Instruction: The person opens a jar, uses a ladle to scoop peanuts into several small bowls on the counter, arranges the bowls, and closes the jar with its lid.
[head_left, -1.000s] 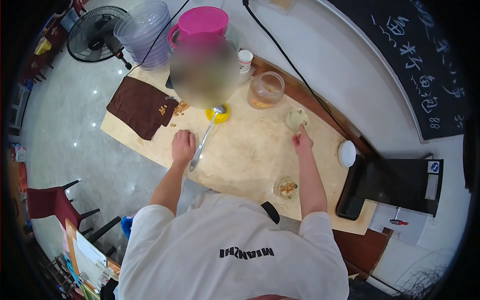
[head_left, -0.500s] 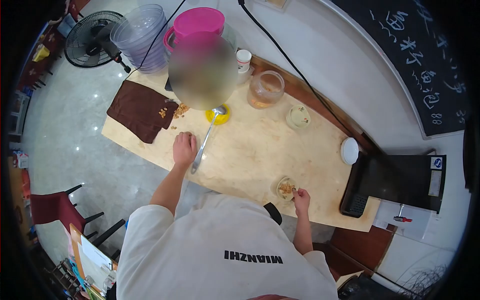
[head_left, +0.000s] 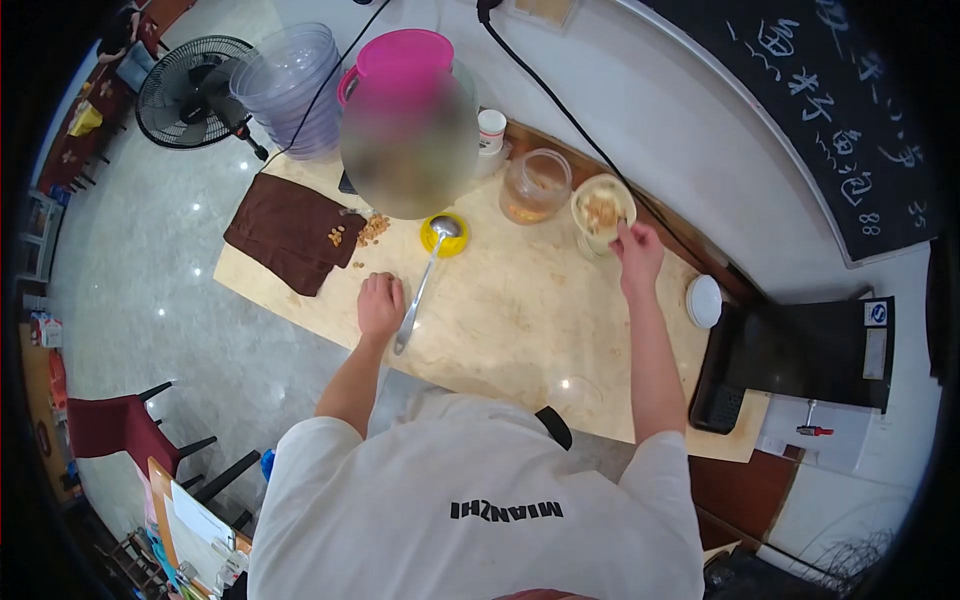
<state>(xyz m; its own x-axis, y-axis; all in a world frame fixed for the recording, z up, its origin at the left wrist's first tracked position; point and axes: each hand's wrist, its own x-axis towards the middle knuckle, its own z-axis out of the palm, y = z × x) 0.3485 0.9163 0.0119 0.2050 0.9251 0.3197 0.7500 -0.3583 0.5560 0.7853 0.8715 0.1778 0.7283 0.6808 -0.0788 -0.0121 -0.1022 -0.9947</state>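
Observation:
My right hand (head_left: 642, 258) pinches the near rim of a small clear cup (head_left: 603, 208) with light-brown pieces in it. The cup is tilted toward me. Right below it, partly hidden, stands another pale round container (head_left: 592, 244). My left hand (head_left: 380, 305) rests on the table with its fingers curled under; whatever may be in them is hidden. Just right of it lies a long metal ladle (head_left: 419, 290), its bowl on a yellow round dish (head_left: 458, 243). Several brown nut-like pieces (head_left: 374, 230) are scattered beyond my left hand, beside a dark brown cloth (head_left: 290, 235).
A clear round jar (head_left: 537, 188) stands left of the cup. Along the back are a white bottle (head_left: 491, 130), a pink-lidded tub (head_left: 405, 55) and stacked clear basins (head_left: 290, 90). A white lid (head_left: 704, 300) and a black device (head_left: 800, 350) sit right. A blur hides one spot.
My right hand has carried the small cup from the near table edge to the back, over the other container. My left hand keeps its place beside the ladle; the view has shifted slightly.

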